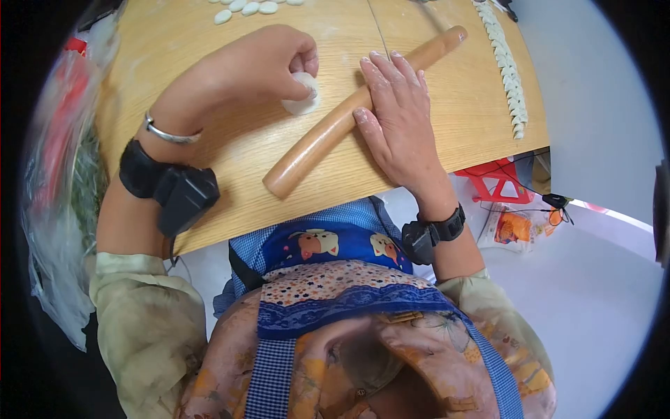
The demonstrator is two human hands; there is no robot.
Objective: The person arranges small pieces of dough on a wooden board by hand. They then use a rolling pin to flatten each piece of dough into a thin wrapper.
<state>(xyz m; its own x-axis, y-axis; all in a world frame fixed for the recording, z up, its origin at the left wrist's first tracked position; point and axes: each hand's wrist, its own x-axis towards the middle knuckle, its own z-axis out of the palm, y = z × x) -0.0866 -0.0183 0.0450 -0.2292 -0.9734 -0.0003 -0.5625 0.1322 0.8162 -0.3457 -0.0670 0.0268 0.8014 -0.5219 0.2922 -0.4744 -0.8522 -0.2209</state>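
My left hand [279, 66] pinches the edge of a round, flat dough wrapper [304, 105] on the wooden table. Part of the wrapper is hidden under the fingers. Close by, a wooden rolling pin [314, 151] lies diagonally across the tabletop, its near end toward the table's front edge. My right hand [401, 115] rests over the pin's middle with fingers stretched out and thumb apart, the palm hiding part of it. White flour dusts the right fingertips.
Several small dough rounds [268, 8] lie at the table's far side. A long row of pale folded dough pieces [506, 70] runs along the right edge of the table [460, 126]. Clear plastic bags [59, 174] hang at the left. A red basket [492, 180] stands below right.
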